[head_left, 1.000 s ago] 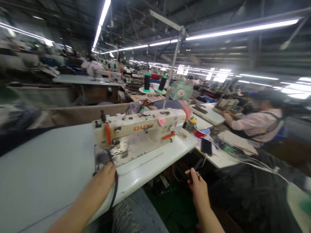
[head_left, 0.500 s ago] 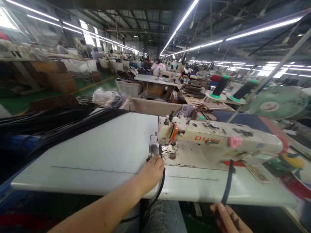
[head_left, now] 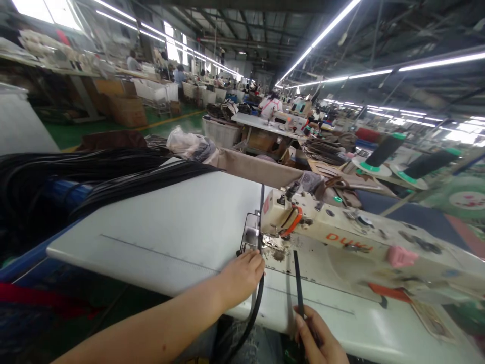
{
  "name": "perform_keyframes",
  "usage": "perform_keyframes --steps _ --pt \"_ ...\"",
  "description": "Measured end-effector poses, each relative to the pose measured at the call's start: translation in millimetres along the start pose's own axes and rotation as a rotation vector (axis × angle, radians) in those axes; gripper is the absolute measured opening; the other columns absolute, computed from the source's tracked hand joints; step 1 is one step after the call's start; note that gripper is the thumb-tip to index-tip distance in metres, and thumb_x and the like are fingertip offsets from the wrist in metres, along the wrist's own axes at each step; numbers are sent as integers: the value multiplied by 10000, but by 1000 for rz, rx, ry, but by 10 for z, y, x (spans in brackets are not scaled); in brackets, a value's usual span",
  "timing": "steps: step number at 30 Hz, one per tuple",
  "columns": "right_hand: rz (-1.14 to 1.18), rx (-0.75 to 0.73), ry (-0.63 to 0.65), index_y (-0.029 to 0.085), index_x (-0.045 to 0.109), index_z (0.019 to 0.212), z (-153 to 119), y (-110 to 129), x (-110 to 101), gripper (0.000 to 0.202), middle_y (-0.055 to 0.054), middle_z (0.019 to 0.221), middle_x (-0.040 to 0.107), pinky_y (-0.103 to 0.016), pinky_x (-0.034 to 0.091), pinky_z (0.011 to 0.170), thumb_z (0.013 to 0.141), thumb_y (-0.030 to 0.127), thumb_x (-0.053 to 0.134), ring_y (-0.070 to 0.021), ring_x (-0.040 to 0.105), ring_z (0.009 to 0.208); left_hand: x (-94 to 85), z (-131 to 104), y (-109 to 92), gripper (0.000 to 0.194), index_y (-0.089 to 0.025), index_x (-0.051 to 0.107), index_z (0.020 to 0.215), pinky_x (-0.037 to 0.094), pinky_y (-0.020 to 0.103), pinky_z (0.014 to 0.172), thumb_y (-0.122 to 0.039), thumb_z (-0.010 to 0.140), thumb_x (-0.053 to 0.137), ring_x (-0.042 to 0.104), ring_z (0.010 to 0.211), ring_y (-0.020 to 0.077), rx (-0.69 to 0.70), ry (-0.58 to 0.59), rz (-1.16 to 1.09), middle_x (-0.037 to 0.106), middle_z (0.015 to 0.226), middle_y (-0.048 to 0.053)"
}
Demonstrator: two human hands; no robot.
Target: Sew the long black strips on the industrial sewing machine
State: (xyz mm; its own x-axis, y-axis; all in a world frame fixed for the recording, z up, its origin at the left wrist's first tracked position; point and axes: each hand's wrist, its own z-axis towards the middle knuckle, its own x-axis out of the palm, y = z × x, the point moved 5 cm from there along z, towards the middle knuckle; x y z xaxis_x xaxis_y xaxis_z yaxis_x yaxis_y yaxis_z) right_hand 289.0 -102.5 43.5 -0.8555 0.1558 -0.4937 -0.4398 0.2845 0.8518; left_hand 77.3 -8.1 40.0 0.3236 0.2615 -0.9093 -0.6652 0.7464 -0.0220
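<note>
My left hand (head_left: 246, 273) is closed on a long black strap (head_left: 256, 311) just in front of the sewing machine's (head_left: 322, 227) needle area. The strap runs past the metal guide (head_left: 250, 236) and on behind the machine head; its near part hangs over the table edge toward my lap. In my right hand (head_left: 316, 333) is the end of another black strip (head_left: 297, 278), pinched between thumb and fingers. Its free tip points up over the machine bed, to the right of the needle plate (head_left: 275, 242). Whether both strips are one piece is hidden below.
A bundle of black straps (head_left: 125, 177) lies across the table's (head_left: 159, 237) left side. Thread cones (head_left: 384, 151) stand at the back right, near a fan (head_left: 466, 199). A beige bin (head_left: 257, 167) is behind the table. Farther off, a person (head_left: 270, 105) sits at another machine.
My right hand has moved left and up with its black strip, from the table's front right to near the needle plate. My left hand stays by the guide. The view has turned left.
</note>
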Motion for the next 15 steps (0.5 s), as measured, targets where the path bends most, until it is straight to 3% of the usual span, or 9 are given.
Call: perform_keyframes --steps 4,8,15 --pt "-51 -60 3 237 744 948 163 81 36 585 -35 756 714 -270 545 761 704 764 670 -245 679 802 -8 2 1 318 -69 608 1267 395 360 1175 -133 989 468 602 1250 249 -2 6 -6 652 1261 152" --pt "-32 -8 -32 218 708 984 316 -12 56 635 1 613 634 -273 505 613 722 791 633 -219 634 679 -37 8 -6 331 -51 609 1269 409 362 1163 -148 975 494 608 1233 265 9 -25 -2 658 1243 157" --pt "103 58 -146 216 672 893 422 -35 56 664 26 555 586 -267 389 446 640 829 680 -139 466 464 -46 21 -16 336 -58 619 1266 413 390 1151 -199 1010 451 607 1224 263 -2 -41 -10 650 1253 174"
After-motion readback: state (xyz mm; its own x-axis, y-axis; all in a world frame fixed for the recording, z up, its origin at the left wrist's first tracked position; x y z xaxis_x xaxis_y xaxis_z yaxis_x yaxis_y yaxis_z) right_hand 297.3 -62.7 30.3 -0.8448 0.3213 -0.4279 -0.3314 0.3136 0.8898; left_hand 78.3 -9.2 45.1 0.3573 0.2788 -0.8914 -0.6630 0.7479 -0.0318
